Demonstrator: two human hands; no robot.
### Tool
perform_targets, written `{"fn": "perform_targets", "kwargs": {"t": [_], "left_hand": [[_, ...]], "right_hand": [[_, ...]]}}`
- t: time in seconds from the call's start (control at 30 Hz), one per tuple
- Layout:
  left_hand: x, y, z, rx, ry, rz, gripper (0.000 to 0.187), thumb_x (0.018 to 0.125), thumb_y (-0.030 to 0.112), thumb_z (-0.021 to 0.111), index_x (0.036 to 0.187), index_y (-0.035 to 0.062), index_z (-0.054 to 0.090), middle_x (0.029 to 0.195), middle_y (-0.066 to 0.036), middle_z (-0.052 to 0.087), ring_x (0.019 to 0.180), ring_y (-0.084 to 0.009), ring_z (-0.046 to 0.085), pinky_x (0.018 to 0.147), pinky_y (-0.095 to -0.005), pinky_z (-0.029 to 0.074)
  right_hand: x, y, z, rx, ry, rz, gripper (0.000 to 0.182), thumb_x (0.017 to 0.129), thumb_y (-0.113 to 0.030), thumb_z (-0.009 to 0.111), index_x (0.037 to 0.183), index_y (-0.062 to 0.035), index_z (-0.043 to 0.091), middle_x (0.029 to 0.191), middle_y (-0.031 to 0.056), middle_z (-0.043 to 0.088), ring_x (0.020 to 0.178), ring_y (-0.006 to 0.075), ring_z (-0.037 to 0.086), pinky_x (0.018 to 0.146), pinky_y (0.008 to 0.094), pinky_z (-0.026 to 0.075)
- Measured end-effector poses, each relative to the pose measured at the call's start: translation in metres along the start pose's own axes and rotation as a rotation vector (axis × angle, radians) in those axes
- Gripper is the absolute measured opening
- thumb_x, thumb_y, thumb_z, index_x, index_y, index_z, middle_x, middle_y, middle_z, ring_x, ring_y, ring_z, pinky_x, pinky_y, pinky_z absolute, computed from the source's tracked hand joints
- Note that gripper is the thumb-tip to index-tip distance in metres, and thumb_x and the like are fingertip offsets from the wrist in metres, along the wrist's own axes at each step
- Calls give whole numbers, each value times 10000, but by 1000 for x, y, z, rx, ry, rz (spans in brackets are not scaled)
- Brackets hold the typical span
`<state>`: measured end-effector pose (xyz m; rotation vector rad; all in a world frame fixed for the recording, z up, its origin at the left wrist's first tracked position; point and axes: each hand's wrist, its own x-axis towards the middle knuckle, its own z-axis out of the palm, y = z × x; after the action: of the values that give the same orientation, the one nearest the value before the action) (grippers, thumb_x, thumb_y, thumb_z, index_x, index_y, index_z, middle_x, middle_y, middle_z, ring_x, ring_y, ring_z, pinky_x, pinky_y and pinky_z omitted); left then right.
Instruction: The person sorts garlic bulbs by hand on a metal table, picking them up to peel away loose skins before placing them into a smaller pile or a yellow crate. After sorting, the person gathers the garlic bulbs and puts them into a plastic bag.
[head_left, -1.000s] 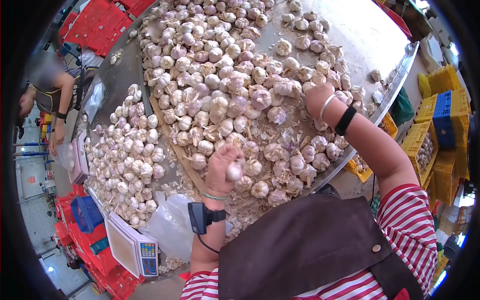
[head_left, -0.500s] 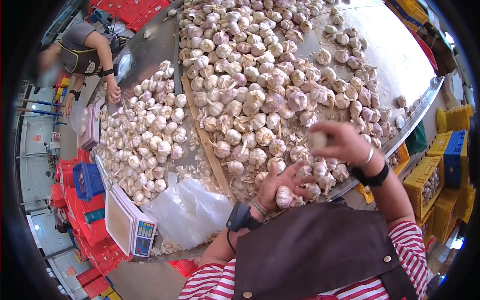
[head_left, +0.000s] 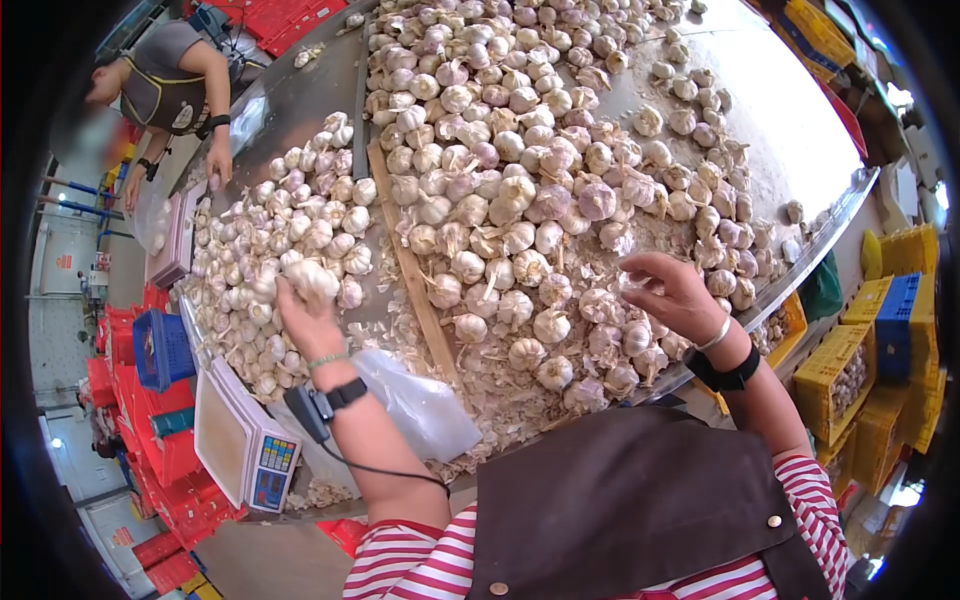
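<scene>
My left hand (head_left: 308,322) is stretched out over the left heap of cleaner garlic (head_left: 300,225). A white garlic bulb (head_left: 314,280), slightly blurred, is at its fingers, which partly hide the grip. On the right, my right hand (head_left: 682,298) hovers above the near edge of the large garlic pile (head_left: 500,150). Its fingers are curved and apart from the thumb, with no whole bulb visible in them. Below it lie bulbs with papery skins around them, among them a garlic bulb (head_left: 636,338).
A wooden strip (head_left: 410,265) divides the two heaps. Near the left edge are a scale (head_left: 235,440) and a clear plastic bag (head_left: 415,400). A co-worker (head_left: 185,85) stands at the far left beside another scale (head_left: 178,240). Yellow crates (head_left: 840,375) are stacked at right.
My left hand has swung from the near edge of the large pile to the left heap, carrying garlic. My right hand no longer shows the bulb it held, and its fingers have parted.
</scene>
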<state>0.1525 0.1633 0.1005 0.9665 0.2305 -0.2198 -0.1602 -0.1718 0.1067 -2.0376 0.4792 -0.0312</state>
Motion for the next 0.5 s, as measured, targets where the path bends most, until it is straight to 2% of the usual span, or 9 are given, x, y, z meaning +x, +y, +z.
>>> {"fn": "perform_targets", "kwargs": {"t": [0.07, 0.13, 0.2, 0.23, 0.27, 0.3, 0.33, 0.37, 0.5], "left_hand": [[20, -1, -5, 512, 240, 373, 264, 915, 277, 642, 1092, 86, 596, 989, -79, 640, 914, -193, 631, 836, -302, 497], [15, -36, 9, 810, -73, 503, 220, 893, 211, 675, 1032, 43, 644, 935, -78, 666, 901, -195, 635, 820, -289, 493], [-17, -77, 35, 1267, -377, 351, 240, 887, 197, 681, 1029, 3, 665, 937, -93, 686, 912, -195, 635, 838, -310, 493], [-15, -74, 35, 1169, -400, 226, 333, 865, 222, 687, 1108, -3, 649, 1004, -134, 694, 944, -251, 652, 871, -364, 498], [-33, -124, 33, 1616, -544, 715, 304, 809, 265, 682, 1050, 79, 677, 874, -117, 692, 786, -274, 654, 769, -419, 516], [-50, -119, 57, 2002, -619, 569, 342, 782, 309, 687, 1051, 98, 671, 943, -119, 675, 874, -319, 632, 789, -440, 501], [-55, -133, 49, 1964, -575, 700, 357, 776, 310, 682, 1078, 120, 665, 1043, -108, 651, 989, -305, 594, 830, -467, 470], [-60, -139, 52, 1965, -522, 574, 382, 776, 308, 677, 1117, 135, 652, 1126, -95, 629, 1084, -297, 555, 882, -515, 429], [-56, -134, 50, 1944, -529, 460, 434, 765, 307, 691, 1153, 131, 604, 1099, -115, 615, 1126, -309, 528, 955, -511, 376]], "right_hand": [[15, -11, 14, -102, -44, -36, 397, 834, -183, 745, 1184, -46, 617, 1107, 133, 656, 1002, 248, 633, 849, 348, 518], [36, -10, 37, -289, -71, -223, 444, 808, -169, 746, 1206, -49, 589, 1131, 164, 632, 1034, 328, 614, 873, 388, 511], [55, -24, 57, -370, -105, -235, 416, 809, -147, 701, 1196, -58, 576, 1096, 173, 621, 997, 365, 615, 862, 424, 510], [64, -26, 66, -387, -97, -274, 359, 821, -141, 667, 1164, -66, 588, 1059, 181, 620, 993, 355, 616, 858, 431, 511], [75, -21, 83, -534, -131, -268, 312, 809, -120, 646, 1113, -73, 593, 1033, 182, 612, 985, 351, 616, 850, 433, 513], [91, -21, 101, -677, -163, -287, 267, 797, -99, 625, 1062, -80, 598, 1007, 184, 605, 976, 346, 617, 841, 435, 514], [92, -27, 105, -652, -162, -308, 209, 781, -75, 585, 990, -88, 591, 975, 179, 595, 982, 346, 613, 816, 443, 515], [92, -26, 112, -732, -175, -300, 214, 786, -78, 587, 1000, -83, 584, 978, 170, 594, 986, 355, 598, 819, 440, 509], [89, -12, 120, -732, -92, -399, 218, 763, -75, 604, 972, -73, 541, 955, 157, 596, 959, 352, 573, 815, 431, 492]]}}
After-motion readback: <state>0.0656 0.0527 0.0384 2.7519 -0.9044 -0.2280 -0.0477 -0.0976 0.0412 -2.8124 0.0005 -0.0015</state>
